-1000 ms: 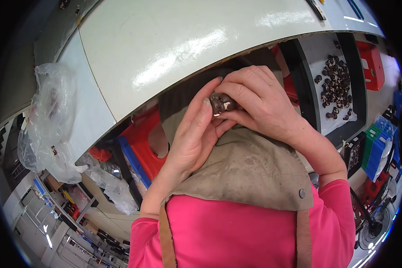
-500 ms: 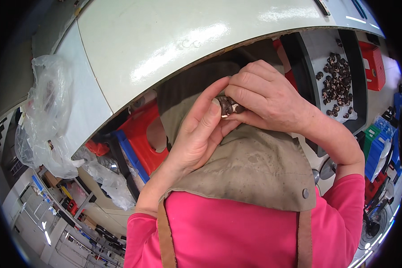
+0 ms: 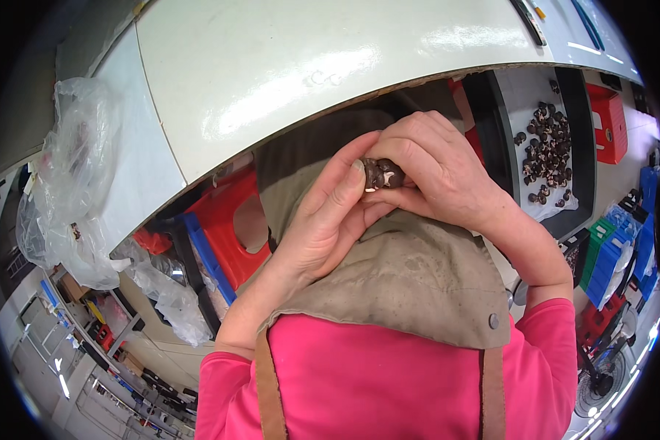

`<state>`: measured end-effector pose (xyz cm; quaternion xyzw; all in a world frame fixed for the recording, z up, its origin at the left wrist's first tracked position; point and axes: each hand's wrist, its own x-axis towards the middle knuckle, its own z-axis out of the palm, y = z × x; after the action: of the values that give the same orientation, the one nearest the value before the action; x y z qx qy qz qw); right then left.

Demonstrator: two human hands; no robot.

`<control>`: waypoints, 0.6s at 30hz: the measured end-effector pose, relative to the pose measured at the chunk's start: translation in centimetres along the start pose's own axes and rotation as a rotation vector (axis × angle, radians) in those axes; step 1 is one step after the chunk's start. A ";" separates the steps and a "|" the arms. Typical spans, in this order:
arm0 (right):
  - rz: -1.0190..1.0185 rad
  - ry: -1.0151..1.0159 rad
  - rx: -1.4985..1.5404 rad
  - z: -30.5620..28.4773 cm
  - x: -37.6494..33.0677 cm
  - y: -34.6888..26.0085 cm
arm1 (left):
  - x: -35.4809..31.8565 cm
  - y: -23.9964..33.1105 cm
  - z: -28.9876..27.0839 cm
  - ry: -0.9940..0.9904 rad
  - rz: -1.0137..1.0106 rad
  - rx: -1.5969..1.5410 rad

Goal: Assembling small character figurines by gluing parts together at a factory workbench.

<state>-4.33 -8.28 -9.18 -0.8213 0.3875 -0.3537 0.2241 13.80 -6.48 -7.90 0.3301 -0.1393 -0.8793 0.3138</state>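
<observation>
Between my two hands is a small dark brown figurine [image 3: 383, 174] with pale patches, held over my lap just off the table's near edge. My left hand [image 3: 335, 209] pinches its left end between thumb and fingers. From the right, my right hand [image 3: 436, 165] closes round the other end, its fingers curled over the top and the thumb beneath. Parts of the figurine are hidden by the fingers. To the right, a dark tray [image 3: 507, 139] lined with white holds a heap of similar small brown pieces [image 3: 546, 150].
A glossy pale table [image 3: 220, 66] spans the far side. Clear plastic bags [image 3: 81, 161] hang at its left corner. Red stools or bins [image 3: 235, 246] stand below on the left, with another red one [image 3: 607, 125] at right. Blue and green bins [image 3: 609, 257] sit at far right.
The whole view has shifted slightly. My right fingers have drawn back a little, so more of the figurine shows; both hands still hold it.
</observation>
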 end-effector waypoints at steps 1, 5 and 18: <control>0.015 -0.027 -0.010 -0.1 -0.3 0.1 | 0.0 -0.3 0.0 -0.017 0.007 -0.008; -0.031 -0.038 -0.036 -0.4 -0.8 0.5 | 0.2 -1.4 -0.7 -0.069 0.010 -0.042; -0.152 -0.138 -0.011 1.1 -1.4 0.4 | -0.9 -3.0 -1.9 -0.078 0.066 -0.090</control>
<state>-4.25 -7.29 -10.70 -0.8720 0.3096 -0.3099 0.2183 14.19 -3.73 -10.23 0.2762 -0.1225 -0.8860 0.3516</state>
